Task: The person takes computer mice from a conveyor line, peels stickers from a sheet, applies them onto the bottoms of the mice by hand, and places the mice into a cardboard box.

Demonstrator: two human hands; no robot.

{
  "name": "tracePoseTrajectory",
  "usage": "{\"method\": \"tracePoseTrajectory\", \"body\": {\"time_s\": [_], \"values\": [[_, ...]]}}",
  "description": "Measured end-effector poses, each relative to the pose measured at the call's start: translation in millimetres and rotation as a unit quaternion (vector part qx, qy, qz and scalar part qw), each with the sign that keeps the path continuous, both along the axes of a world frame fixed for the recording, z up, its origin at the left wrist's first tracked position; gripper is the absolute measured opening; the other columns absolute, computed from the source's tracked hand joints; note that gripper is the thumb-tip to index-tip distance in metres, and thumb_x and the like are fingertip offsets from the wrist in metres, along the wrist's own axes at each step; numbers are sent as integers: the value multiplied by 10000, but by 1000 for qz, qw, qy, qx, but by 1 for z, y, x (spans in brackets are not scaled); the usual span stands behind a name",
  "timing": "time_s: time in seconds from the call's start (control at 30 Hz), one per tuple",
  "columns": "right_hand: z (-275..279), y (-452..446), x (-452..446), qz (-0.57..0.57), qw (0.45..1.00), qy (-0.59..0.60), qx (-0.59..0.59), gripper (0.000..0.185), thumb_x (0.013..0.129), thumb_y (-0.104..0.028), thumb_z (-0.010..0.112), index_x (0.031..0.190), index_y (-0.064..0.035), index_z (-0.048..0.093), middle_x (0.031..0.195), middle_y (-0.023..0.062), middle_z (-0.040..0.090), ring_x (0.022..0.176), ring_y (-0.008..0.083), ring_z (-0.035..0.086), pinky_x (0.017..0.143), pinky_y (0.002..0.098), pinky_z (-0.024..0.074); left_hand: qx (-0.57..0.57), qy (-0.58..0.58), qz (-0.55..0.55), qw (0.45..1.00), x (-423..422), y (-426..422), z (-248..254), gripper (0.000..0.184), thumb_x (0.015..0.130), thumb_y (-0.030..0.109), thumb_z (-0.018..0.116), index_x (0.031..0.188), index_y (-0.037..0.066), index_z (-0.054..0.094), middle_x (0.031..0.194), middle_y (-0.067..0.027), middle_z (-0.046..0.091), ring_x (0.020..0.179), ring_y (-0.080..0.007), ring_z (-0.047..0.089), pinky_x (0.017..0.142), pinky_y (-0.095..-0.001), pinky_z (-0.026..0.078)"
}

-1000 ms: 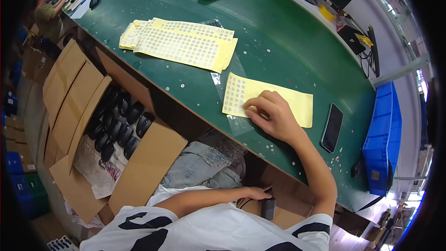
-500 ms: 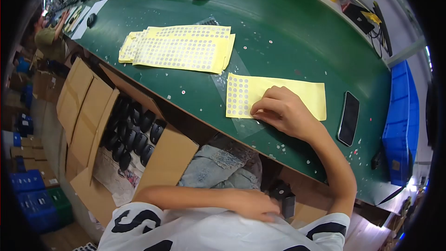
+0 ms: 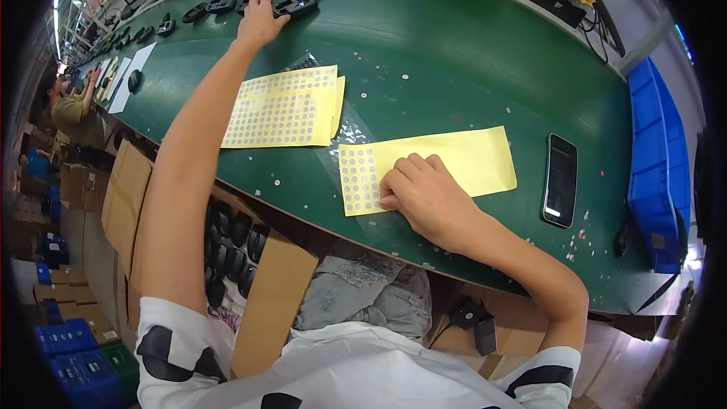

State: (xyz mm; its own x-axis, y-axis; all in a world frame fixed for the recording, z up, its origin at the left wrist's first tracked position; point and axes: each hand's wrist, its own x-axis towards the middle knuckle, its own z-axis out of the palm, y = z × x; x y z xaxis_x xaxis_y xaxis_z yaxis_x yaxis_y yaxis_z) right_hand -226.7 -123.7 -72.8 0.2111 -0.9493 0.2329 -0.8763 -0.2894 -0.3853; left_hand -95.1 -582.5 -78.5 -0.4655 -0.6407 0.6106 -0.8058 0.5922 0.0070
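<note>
My left hand point(image 3: 261, 24) reaches to the far side of the green table, its fingers and thumb around the near end of a black computer mouse point(image 3: 297, 6). Another black mouse point(image 3: 241, 8) is partly hidden behind that hand. My right hand point(image 3: 428, 201) rests on a yellow sticker sheet point(image 3: 469, 159). Its fingers are curled closed at the edge of the remaining round grey stickers point(image 3: 359, 179), and the fingertips are hidden. To the left, under my left forearm, lies a stack of fuller yellow sticker sheets point(image 3: 284, 110).
A phone point(image 3: 560, 182) lies right of the sheet, near a blue bin point(image 3: 657, 167). More black mice point(image 3: 221, 4) line the back. Below the edge, a cardboard box point(image 3: 273, 295) holds several mice. Another person point(image 3: 76, 110) sits far left. Loose stickers dot the table point(image 3: 424, 106).
My left hand has gone from my lap up to the mice at the back. My right hand stays on the sheet, its fingers more curled. The view has shifted.
</note>
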Motion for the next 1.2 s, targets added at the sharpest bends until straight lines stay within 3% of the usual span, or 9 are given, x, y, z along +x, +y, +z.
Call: {"method": "tracePoseTrajectory", "body": {"time_s": [0.17, 0.33, 0.43, 0.53, 0.67, 0.73, 0.77, 0.83, 1.2], "values": [[5, 0, -6, 25, 998, -37, 34, 78, 978, -147, 632, 1023, -86, 619, 1024, 101, 607, 937, 265, 550, 898, 371, 427, 142, 2, 25, 989, -3, 4, -11, 445, 974, 341, 675, 1343, 127, 548, 1181, -107, 672, 1055, -336, 680, 906, -445, 538], [17, -1, -14, 29, 983, -169, 72, 99, 963, -70, 644, 1053, -56, 682, 1033, 98, 611, 954, 260, 558, 882, 355, 457, 107, 13, -5, 994, 6, 10, -21, 404, 950, 386, 697, 1252, 141, 586, 1189, -85, 673, 1051, -328, 678, 897, -432, 540], [28, -4, -21, 56, 977, -176, 108, 114, 951, -46, 655, 1053, -51, 707, 1040, 104, 611, 953, 262, 573, 866, 348, 477, 116, 50, 8, 992, 15, 23, -22, 390, 945, 416, 693, 1221, 155, 602, 1190, -64, 672, 1039, -332, 674, 885, -431, 539], [31, 1, -20, 67, 967, -188, 158, 133, 939, -23, 666, 1052, -46, 733, 1048, 111, 611, 953, 265, 587, 850, 340, 496, 81, 65, -55, 993, 15, 54, -6, 381, 913, 355, 743, 1202, 143, 615, 1164, -50, 673, 1000, -297, 675, 875, -394, 533], [36, -3, -17, 33, 970, -183, 159, 123, 916, -4, 695, 1003, -55, 765, 1047, 100, 608, 939, 252, 609, 817, 332, 515, -11, 185, -255, 949, 28, 140, 37, 283, 792, 120, 770, 1006, 36, 605, 980, -104, 614, 846, -265, 615, 793, -359, 505], [34, -3, -15, 32, 973, -174, 151, 114, 914, -8, 698, 1000, -50, 759, 1041, 99, 607, 925, 250, 606, 810, 332, 512, 123, 175, -237, 948, 60, 223, 49, 405, 882, 182, 787, 1233, 77, 616, 1202, -74, 667, 1018, -241, 655, 901, -361, 514], [32, -3, -15, 34, 976, -164, 139, 105, 913, -12, 701, 997, -45, 752, 1034, 98, 605, 911, 248, 603, 802, 332, 508, 182, 202, -241, 932, 71, 258, 52, 417, 812, 50, 812, 1171, 39, 601, 1270, -102, 647, 1072, -243, 643, 939, -339, 501], [29, -4, -12, 40, 982, -142, 115, 90, 910, -19, 707, 992, -36, 739, 1022, 96, 602, 883, 243, 597, 787, 332, 502, 167, 232, -289, 914, 90, 311, 39, 390, 784, 3, 803, 1094, 43, 570, 1356, -142, 614, 1140, -287, 634, 989, -351, 495], [24, -7, 4, 24, 997, -9, 71, 97, 928, -105, 677, 925, -27, 619, 955, 99, 583, 872, 264, 555, 819, 347, 459, 228, 313, -196, 901, 114, 449, -16, 411, 723, -4, 816, 1035, 42, 552, 1470, -191, 554, 1142, -323, 670, 817, -340, 578]]}}
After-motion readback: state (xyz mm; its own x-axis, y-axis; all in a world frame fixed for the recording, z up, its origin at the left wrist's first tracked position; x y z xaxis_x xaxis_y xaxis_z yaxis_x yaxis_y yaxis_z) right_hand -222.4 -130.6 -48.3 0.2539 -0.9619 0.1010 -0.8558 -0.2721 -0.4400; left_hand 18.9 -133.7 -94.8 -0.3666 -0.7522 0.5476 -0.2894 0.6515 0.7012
